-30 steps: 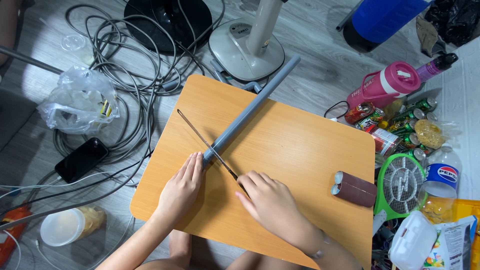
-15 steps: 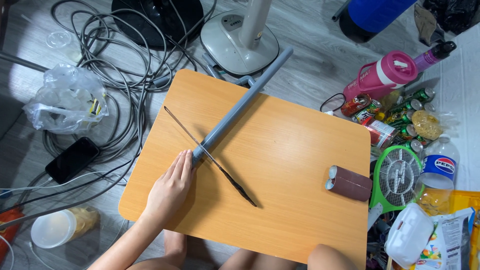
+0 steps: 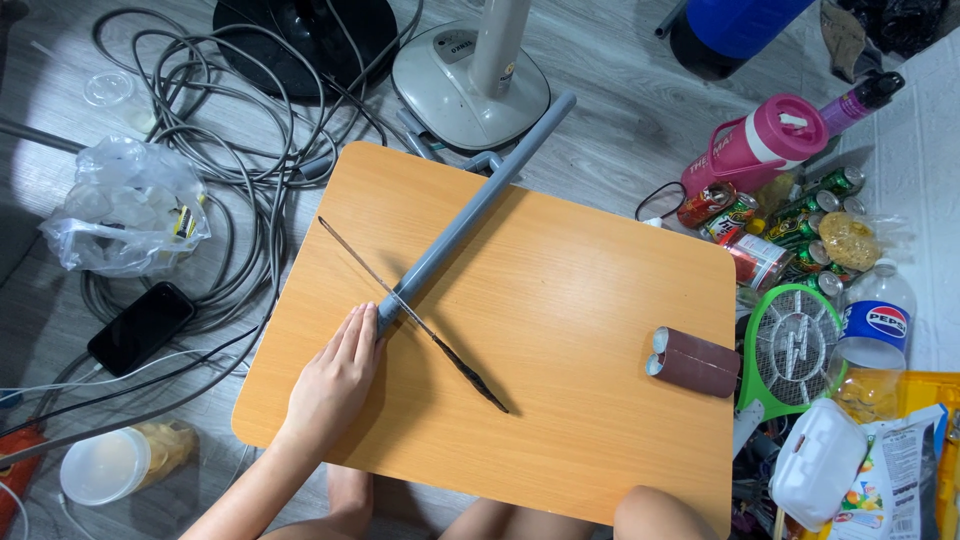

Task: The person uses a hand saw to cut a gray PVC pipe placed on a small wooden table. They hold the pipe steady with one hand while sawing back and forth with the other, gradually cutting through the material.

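- Head view: a roll of brown sandpaper (image 3: 694,362) lies well apart on the right of the wooden board (image 3: 590,300); cables (image 3: 240,120), a black phone (image 3: 141,327) and a fan base (image 3: 470,75) surround it.
- Grey plastic pipe (image 3: 465,220) lies diagonally on the board, with a thin dark saw blade (image 3: 415,318) crossing its near end.
- Left hand (image 3: 335,385) rests flat, fingers released, fingertips touching the pipe's end.
- Right hand is out of view.

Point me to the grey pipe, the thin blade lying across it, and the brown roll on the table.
Grey pipe (image 3: 465,222), head view, middle of its length.
Thin blade (image 3: 470,373), head view, dark handle end right of the pipe.
Brown roll (image 3: 698,362), head view, middle of its side.
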